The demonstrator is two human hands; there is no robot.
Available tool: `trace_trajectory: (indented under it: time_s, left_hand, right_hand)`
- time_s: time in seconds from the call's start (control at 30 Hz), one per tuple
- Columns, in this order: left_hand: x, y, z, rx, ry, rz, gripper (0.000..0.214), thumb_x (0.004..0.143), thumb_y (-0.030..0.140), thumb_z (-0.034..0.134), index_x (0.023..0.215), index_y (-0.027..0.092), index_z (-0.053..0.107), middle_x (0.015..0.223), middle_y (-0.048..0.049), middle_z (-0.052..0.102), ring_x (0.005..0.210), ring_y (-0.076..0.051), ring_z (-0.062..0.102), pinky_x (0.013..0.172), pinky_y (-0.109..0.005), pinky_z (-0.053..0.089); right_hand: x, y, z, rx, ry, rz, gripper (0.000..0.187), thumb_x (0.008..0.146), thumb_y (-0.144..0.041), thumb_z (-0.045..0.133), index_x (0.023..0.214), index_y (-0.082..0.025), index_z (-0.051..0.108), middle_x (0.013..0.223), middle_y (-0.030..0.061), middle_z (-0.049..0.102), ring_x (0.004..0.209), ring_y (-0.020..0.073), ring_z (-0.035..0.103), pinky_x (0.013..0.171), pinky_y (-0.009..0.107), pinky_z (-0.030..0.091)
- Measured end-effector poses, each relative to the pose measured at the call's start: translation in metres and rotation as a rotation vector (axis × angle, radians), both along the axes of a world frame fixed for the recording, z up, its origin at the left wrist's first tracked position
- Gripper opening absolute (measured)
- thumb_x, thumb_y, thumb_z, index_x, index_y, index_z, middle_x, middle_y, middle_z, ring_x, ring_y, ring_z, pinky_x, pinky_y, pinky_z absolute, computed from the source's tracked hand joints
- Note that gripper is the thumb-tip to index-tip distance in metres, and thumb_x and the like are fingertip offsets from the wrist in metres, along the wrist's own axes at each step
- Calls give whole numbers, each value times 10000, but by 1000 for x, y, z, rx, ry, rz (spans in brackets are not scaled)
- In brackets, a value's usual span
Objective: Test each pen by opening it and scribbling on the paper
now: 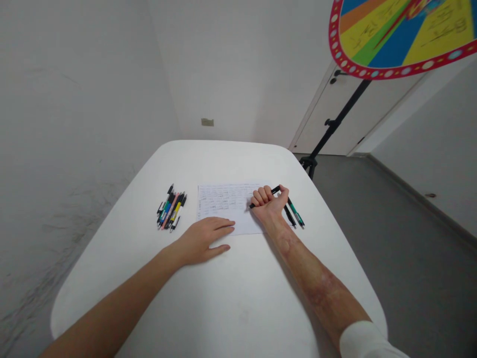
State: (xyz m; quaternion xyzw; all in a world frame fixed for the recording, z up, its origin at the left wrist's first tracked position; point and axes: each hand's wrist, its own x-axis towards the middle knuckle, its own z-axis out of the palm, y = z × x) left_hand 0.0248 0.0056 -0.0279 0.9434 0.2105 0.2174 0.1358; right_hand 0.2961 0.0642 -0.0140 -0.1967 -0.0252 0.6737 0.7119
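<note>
A sheet of paper (219, 199) with several lines of handwriting lies on the white table. My left hand (206, 239) rests flat across its lower left part, fingers stretched out and the thumb apart. Over the right side of the sheet, my right hand (270, 204) is closed in a fist around a black pen (276, 189). The pen's tip end (252, 206) sticks out on the left of the fist, and its other end shows near the thumb. Just right of this hand lie a green pen (296, 214) and a black pen (289, 217).
A pile of several pens (171, 210) in mixed colours lies left of the paper. The white table (223, 159) has rounded corners and stands near the walls. A colourful prize wheel (402, 40) on a black stand (335, 124) stands beyond the table's right side, before a door (357, 119).
</note>
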Motion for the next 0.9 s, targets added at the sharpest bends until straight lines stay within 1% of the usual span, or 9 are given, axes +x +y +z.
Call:
trace_trajectory:
  time_s: [0.1, 0.2, 0.27, 0.43, 0.6, 0.77, 0.9]
  left_hand:
    - [-2, 2, 1, 47, 4, 11, 352, 1138, 310, 590, 1469, 239, 685, 1531, -111, 711, 1380, -281, 692, 1171, -509, 587]
    - [-5, 5, 2, 81, -13, 24, 315, 1150, 249, 546, 1410, 239, 725, 1474, -97, 748, 1339, -258, 716, 1138, -488, 607]
    - [-6, 5, 1, 94, -28, 31, 300, 1150, 243, 547, 1379, 238, 742, 1439, -95, 768, 1313, -252, 731, 1111, -481, 621]
    - [-3, 3, -1, 118, -48, 44, 291, 1134, 229, 559, 1343, 245, 761, 1366, -103, 797, 1241, -247, 759, 1051, -469, 645]
    - [0, -1, 1, 163, -60, 57, 234, 1103, 225, 599, 1259, 218, 773, 1311, -108, 814, 1178, -248, 782, 1008, -446, 665]
    - [-14, 0, 6, 170, -66, 17, 253, 1093, 230, 607, 1296, 203, 756, 1342, -112, 808, 1212, -251, 781, 1030, -443, 669]
    - [-24, 2, 7, 177, -73, 50, 224, 1082, 222, 628, 1249, 212, 776, 1299, -115, 820, 1174, -248, 793, 1013, -440, 672]
  right_hand:
    - [0, 1, -2, 15, -12, 17, 584, 978, -593, 502, 718, -279, 84, 529, -98, 134, 461, 120, 95, 357, 290, 167]
    - [-1, 2, -5, 30, -48, 20, 602, 948, -591, 546, 703, -278, 93, 516, -96, 146, 461, 122, 97, 355, 287, 184]
    - [-2, 2, -6, 43, -70, 12, 608, 932, -589, 559, 691, -276, 96, 507, -93, 155, 459, 119, 95, 355, 284, 187]
    - [-2, 2, -6, 58, -74, 25, 589, 950, -581, 517, 669, -270, 103, 494, -85, 166, 457, 116, 89, 357, 283, 188]
    - [-2, 2, -4, 60, -131, 17, 646, 925, -650, 562, 662, -270, 111, 494, -88, 174, 453, 111, 103, 358, 281, 206]
    - [-4, 2, -3, 73, -89, 40, 608, 930, -591, 554, 669, -274, 105, 488, -84, 176, 454, 117, 103, 356, 281, 193]
    - [-6, 2, -3, 70, -108, 52, 619, 923, -601, 578, 674, -278, 112, 491, -86, 184, 460, 119, 109, 362, 282, 189]
